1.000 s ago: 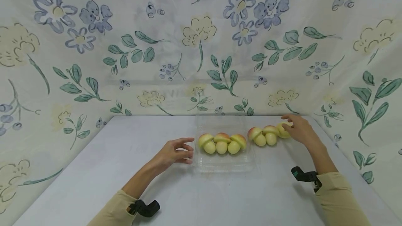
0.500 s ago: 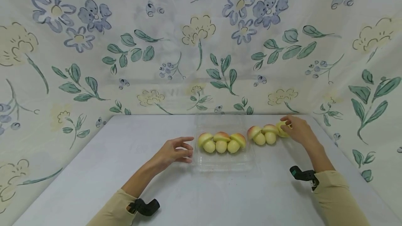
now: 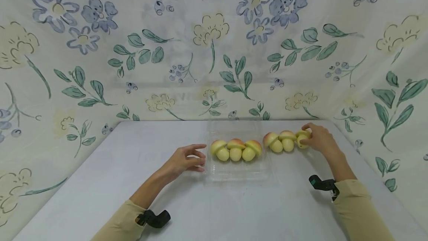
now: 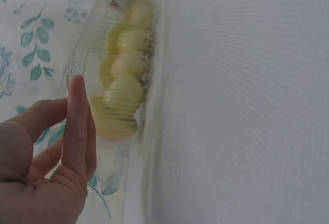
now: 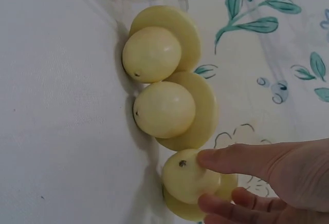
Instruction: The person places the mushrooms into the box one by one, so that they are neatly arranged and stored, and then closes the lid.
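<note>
My right hand (image 3: 319, 137) pinches a pale yellow toy mushroom (image 5: 190, 178) at the right end of a row, thumb on its rounded stem and fingers on the far side. Two more toy mushrooms, a middle one (image 3: 287, 140) and one nearer the box (image 3: 273, 142), stand to its left. Beside them is a clear plastic box (image 3: 239, 174), lid raised at the back, with three mushrooms (image 3: 235, 153) lined up inside; their caps are yellow-green with a reddish blush. My left hand (image 3: 184, 161) is at the box's left side, its fingers extended and fingertips right at the clear rim.
A white table (image 3: 133, 181) carries everything. Behind it hangs a floral cloth (image 3: 187, 66), which also spreads to both sides. Black camera mounts sit on the left wrist (image 3: 153, 219) and right wrist (image 3: 322, 184).
The rightmost mushroom has turned in my right hand, so its stem now faces forward and its cap sits on top. My left hand stays at the box.
</note>
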Demonstrator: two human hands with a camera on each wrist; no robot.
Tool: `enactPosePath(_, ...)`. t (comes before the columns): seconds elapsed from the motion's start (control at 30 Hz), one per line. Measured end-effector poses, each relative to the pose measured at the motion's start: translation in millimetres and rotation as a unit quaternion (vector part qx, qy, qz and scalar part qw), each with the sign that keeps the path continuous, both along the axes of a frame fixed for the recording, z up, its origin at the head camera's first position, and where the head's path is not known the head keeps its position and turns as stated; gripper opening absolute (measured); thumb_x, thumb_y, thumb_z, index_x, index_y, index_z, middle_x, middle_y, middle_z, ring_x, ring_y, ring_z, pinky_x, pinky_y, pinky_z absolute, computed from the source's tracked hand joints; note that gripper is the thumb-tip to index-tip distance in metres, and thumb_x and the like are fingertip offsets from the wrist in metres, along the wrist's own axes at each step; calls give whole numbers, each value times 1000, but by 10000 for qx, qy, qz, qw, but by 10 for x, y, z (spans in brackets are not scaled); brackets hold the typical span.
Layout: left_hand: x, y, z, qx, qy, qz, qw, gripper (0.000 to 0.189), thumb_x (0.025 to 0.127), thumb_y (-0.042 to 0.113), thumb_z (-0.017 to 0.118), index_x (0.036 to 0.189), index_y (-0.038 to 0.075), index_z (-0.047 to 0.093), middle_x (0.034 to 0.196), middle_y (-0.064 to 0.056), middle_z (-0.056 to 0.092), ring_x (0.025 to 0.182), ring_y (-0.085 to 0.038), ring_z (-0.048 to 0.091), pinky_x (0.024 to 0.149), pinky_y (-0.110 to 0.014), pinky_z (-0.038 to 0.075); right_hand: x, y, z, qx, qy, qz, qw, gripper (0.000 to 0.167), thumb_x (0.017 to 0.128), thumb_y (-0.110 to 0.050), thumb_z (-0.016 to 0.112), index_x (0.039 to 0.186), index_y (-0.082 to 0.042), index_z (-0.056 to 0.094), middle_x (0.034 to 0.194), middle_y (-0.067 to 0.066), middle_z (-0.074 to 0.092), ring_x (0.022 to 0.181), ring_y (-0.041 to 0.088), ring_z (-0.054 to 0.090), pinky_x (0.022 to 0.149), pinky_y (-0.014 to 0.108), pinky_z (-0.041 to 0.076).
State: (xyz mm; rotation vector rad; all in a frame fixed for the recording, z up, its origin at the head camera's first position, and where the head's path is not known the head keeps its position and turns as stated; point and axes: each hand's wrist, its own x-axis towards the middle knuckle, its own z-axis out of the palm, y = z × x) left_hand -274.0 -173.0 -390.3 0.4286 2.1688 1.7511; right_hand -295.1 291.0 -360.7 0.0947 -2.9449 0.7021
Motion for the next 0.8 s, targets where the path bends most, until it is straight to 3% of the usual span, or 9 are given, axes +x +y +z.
enactPosePath(0.3,-5,7,-1,4,-3,9,10000,64,91,3,67,148,0,39,113,-17,57,86,-16,67,81,-37,64,6,-1,18,78,-368,-279,9989,54,90,-24,69,131,0,44,118,41,38,91,50,51,67,51,50)
enactPosePath(0.6,-9,1,-3,4,2,-1,10000,66,90,4,69,148,-1,39,114,-17,57,87,-16,66,81,-37,64,-24,38,-26,28,-379,-176,9991,57,88,-25,71,129,2,43,117,34,53,101,45,53,76,53,48)
enactPosePath(0.8,4,6,17,-59,14,15,10000,64,90,3,68,147,0,40,115,-18,57,89,-16,67,81,-38,64,-42,73,-54,138,-459,-28,9988,64,87,-22,72,137,3,41,124,38,49,110,52,49,86,65,44)
